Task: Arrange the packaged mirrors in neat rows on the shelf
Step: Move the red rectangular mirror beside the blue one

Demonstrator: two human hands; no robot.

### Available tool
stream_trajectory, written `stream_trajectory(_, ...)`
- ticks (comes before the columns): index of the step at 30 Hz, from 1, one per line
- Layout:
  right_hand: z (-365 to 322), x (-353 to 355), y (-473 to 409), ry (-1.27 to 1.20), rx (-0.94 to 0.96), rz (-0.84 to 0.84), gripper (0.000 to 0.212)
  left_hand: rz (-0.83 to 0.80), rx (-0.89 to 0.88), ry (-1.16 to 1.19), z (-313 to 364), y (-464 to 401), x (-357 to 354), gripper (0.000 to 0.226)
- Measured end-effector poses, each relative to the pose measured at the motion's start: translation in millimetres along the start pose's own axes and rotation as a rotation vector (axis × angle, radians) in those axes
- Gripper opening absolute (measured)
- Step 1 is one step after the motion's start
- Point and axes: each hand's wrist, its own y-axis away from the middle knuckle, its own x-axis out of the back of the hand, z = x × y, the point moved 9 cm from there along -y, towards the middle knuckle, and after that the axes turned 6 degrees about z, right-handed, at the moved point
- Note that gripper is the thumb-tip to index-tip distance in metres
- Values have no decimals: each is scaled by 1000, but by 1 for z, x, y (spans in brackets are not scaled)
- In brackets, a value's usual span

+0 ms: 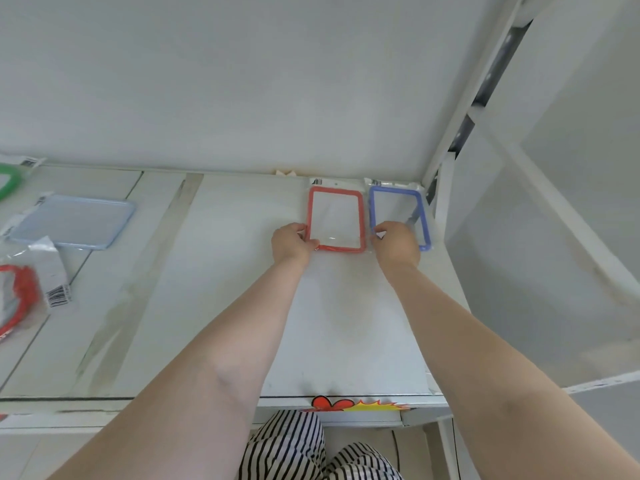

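Note:
Two packaged mirrors lie side by side at the back right of the white shelf (242,306). The red-framed mirror (336,220) is on the left, the blue-framed mirror (398,209) on the right against the shelf's upright. My left hand (292,242) grips the red frame's near left corner. My right hand (396,244) rests on the blue mirror's near edge, fingers curled at its left side. Far left lie a pale blue mirror (74,221) face down, a red-framed mirror (19,299) in a crumpled bag and a green-framed mirror (8,181), both cut off by the frame edge.
The shelf's back wall (242,81) rises behind the mirrors and a white upright (446,161) bounds the right side. A red and yellow sticker (356,405) sits on the front lip. Striped trousers (311,452) show below.

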Motion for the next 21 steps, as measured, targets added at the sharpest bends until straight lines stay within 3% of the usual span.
stream_trajectory(4, 19, 17, -10, 101, -30, 163, 39, 109, -180, -305, 15, 2, 5, 64)
stream_trajectory(7, 34, 16, -16, 127, -98, 177, 57, 47, -400, -443, 36, 8, -19, 81)
stream_trajectory(11, 50, -3, -22, 100, -144, 99, 70, -49, -368, -408, 28, 6, -48, 99)
stream_trajectory(21, 60, -6, -22, 96, -116, 74, 66, -43, -363, -330, 32, -3, -53, 98)
